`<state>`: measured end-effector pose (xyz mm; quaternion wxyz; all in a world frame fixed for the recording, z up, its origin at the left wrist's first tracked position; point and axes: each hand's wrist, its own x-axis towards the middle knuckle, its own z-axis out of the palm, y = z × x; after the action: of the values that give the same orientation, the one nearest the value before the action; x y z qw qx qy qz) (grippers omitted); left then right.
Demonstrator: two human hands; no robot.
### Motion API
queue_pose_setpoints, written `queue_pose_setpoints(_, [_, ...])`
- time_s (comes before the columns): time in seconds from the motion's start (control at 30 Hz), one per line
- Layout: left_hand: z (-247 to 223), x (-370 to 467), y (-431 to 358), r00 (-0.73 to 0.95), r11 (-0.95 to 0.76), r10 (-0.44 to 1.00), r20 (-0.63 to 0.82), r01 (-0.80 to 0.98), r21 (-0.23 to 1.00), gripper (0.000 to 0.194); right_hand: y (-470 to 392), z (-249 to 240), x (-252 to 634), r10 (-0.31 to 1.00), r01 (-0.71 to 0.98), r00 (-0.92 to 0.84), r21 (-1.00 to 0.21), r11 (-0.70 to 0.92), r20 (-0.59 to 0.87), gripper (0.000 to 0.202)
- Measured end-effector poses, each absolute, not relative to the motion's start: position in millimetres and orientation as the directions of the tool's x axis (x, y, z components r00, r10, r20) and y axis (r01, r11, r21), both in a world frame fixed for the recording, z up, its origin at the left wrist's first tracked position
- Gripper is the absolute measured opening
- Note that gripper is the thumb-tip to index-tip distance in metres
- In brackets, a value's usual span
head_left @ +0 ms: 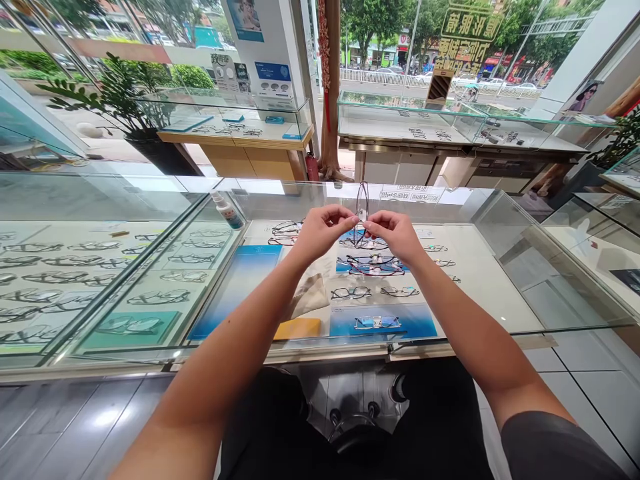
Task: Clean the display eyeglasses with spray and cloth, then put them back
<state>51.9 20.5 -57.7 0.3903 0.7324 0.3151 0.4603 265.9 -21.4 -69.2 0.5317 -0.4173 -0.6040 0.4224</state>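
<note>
Above the glass counter, a pair of eyeglasses [363, 197] is turned on end between my two hands. Its upper lens rim sticks up past my fingers. My left hand [326, 230] pinches it from the left with thumb and fingertips. From the other side my right hand [394, 232] grips it the same way, close to the middle. Where exactly the fingers touch the frame is too small to make out. Below my hands, under the glass, several eyeglasses [376, 269] lie in rows, some on a blue board [423, 323].
A spray bottle [227, 211] stands on the counter at the left. A beige cloth [311, 293] and a yellow case [298, 328] lie near its front. The glass display counter [505, 267] spans the front, with another showcase [415, 127] behind by the window. A stool base [353, 420] is below.
</note>
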Motion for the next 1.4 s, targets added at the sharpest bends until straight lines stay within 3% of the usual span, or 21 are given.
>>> queue_pose_setpoints(0.3, [-59.7,53.6,23.0,0.372,-0.485,0.815,0.444,0.02,0.874,0.03,-23.4,-64.7,266.0,0.942,0.067,-0.084,-0.942,0.33,0.324,0.038])
queue_pose_setpoints(0.5, [-56.8,49.2,24.4,0.291,-0.485,0.848,0.443,0.09,0.87,0.024,-19.7,-64.6,279.8,0.906,0.22,0.168,-0.911,0.35,0.388,0.023])
queue_pose_setpoints(0.7, [-58.3,48.0,26.1,0.391,-0.507,0.811,0.435,0.098,0.857,0.027,-20.0,-62.7,286.1,0.726,0.43,0.359,-0.794,0.43,0.587,0.021])
queue_pose_setpoints(0.93, [-59.5,50.3,25.3,0.365,-0.465,0.823,0.435,-0.006,0.885,0.034,-31.8,-62.9,275.1,0.667,0.574,0.224,-0.65,0.499,0.71,0.038])
queue_pose_setpoints(1.13, [-60.2,52.5,22.0,0.392,-0.458,0.815,0.426,-0.014,0.889,0.043,-35.0,-70.6,262.2,0.694,0.655,-0.135,-0.462,0.598,0.707,0.027])
queue_pose_setpoints(1.23, [-60.3,52.8,21.2,0.377,-0.434,0.83,0.411,-0.028,0.901,0.044,-32.7,-72.7,260.7,0.696,0.693,-0.146,-0.43,0.579,0.703,0.023])
queue_pose_setpoints(1.4, [-56.7,49.6,24.9,0.211,-0.369,0.897,0.389,-0.131,0.92,0.045,-27.4,-76.1,265.6,0.686,0.735,-0.096,-0.413,0.537,0.722,0.021])
